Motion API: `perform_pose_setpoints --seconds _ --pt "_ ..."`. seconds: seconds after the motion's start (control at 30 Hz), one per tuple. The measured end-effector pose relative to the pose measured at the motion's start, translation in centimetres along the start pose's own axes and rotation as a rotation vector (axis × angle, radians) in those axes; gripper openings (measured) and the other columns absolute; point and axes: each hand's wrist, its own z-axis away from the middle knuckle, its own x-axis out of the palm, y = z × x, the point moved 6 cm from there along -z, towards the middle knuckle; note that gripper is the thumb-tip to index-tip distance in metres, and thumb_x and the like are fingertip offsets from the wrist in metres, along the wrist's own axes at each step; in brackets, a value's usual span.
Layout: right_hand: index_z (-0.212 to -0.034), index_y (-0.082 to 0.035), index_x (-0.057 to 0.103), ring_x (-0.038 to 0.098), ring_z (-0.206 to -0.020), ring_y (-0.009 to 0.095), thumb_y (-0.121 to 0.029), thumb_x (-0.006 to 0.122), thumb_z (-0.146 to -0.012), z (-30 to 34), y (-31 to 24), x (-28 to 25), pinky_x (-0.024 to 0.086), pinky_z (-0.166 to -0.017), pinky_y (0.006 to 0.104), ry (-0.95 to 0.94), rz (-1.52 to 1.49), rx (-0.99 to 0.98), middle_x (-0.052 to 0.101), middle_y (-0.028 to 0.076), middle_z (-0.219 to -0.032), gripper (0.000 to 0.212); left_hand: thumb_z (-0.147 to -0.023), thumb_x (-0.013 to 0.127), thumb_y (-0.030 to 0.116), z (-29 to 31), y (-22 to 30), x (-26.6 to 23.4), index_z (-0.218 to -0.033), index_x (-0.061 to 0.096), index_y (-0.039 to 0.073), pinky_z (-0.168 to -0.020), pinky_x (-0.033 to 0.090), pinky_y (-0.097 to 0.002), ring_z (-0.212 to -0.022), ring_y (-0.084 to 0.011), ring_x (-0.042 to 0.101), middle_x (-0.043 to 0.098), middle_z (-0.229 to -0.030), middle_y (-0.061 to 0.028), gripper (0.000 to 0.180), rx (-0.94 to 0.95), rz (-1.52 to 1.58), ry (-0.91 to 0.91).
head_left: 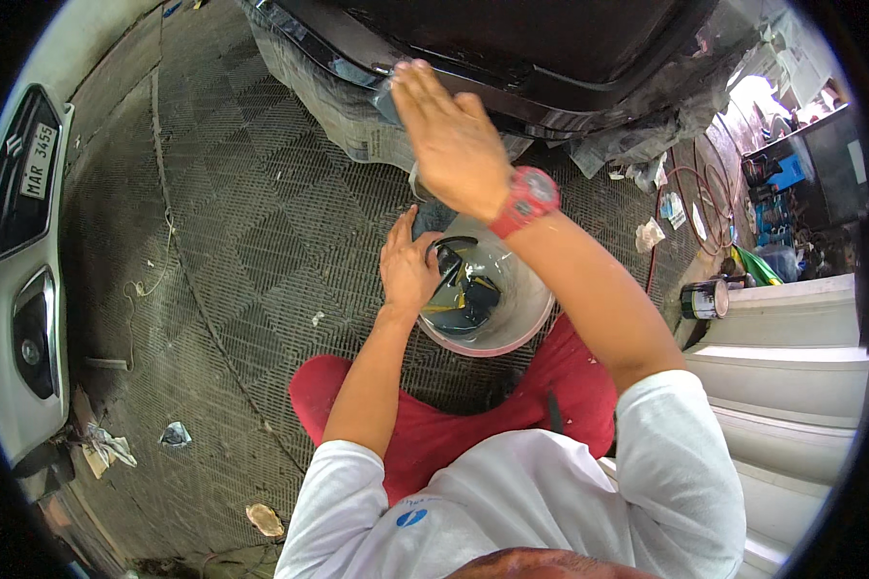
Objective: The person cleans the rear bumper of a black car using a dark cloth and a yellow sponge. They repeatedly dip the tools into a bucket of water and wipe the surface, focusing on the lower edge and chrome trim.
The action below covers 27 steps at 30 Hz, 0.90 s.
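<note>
My right hand (449, 145), with a red watch (533, 200) on its wrist, lies slantwise against the lower edge of a dark car bumper (512, 92). Its fingers are straight and together, pressing a grey sheet (386, 106) that looks like sandpaper; most of the sheet is hidden under them. Lower down, my left hand (410, 265) is at the left rim of a whitish bucket (529, 309), its thumb and fingers around a dark grey piece (434, 220) whose kind I cannot make out. Water and several dark, yellow-edged pieces (478, 294) lie in the bucket.
Masking paper (348, 125) hangs below the bumper. A ribbed mat (232, 193) covers the floor. The front of a white car (19, 357) stands at the left. At the right are a red hose (671, 183), a paint can (705, 299) and pale stepped panels (772, 376).
</note>
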Motion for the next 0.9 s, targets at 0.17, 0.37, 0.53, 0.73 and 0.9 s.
perform_pose_setpoints --seconds 0.17,0.37,0.53,0.73,0.9 --pt "-0.164 0.008 0.043 0.035 -0.167 0.033 -0.013 0.046 -0.101 4.4 1.8 -1.4 0.045 -0.113 0.0458 -0.046 0.081 0.072 0.041 0.024 -0.176 0.066 -0.084 0.082 0.004 -0.3 0.0 -0.2 -0.118 0.082 0.016 -0.119 0.048 -0.0515 -0.149 -0.0417 0.053 0.053 -0.165 -0.0196 0.036 0.020 -0.012 0.023" --pt "-0.163 0.007 0.044 0.036 -0.166 0.034 -0.010 0.047 -0.100 -1.3 -0.6 0.7 0.045 -0.113 0.0465 0.002 0.049 0.007 0.040 0.024 -0.176 0.066 -0.084 0.082 0.004 0.1 -0.1 0.0 -0.117 0.083 0.016 -0.118 0.048 -0.0523 -0.150 -0.0420 0.053 0.053 -0.165 -0.0190 0.036 0.001 0.005 0.003" --pt "-0.165 0.006 0.042 0.032 -0.168 0.033 -0.004 0.052 -0.094 4.1 1.1 -1.3 0.045 -0.111 0.0452 -0.084 0.101 0.120 0.037 0.023 -0.178 0.072 -0.084 0.082 0.005 -0.1 -0.1 0.0 -0.116 0.084 0.016 -0.118 0.048 -0.0520 -0.150 -0.0413 0.052 0.054 -0.165 -0.0186 0.034 0.011 0.006 0.032" --pt "-0.164 0.007 0.043 0.035 -0.167 0.033 -0.007 0.052 -0.096 -1.4 -0.7 0.4 0.046 -0.110 0.0476 0.008 0.050 0.006 0.039 0.023 -0.177 0.069 -0.083 0.082 0.006 0.0 -0.4 -0.1 -0.116 0.084 0.017 -0.117 0.048 -0.0516 -0.151 -0.0401 0.052 0.055 -0.165 -0.0180 0.035 -0.007 -0.010 0.026" --pt "-0.164 0.008 0.043 0.035 -0.167 0.035 -0.006 0.052 -0.096 3.8 0.9 -1.3 0.045 -0.110 0.0487 -0.068 0.088 0.110 0.040 0.025 -0.176 0.070 -0.083 0.081 0.005 0.0 -0.2 -0.1 -0.116 0.083 0.016 -0.119 0.047 -0.0526 -0.152 -0.0410 0.051 0.053 -0.166 -0.0182 0.034 0.007 0.006 0.029"
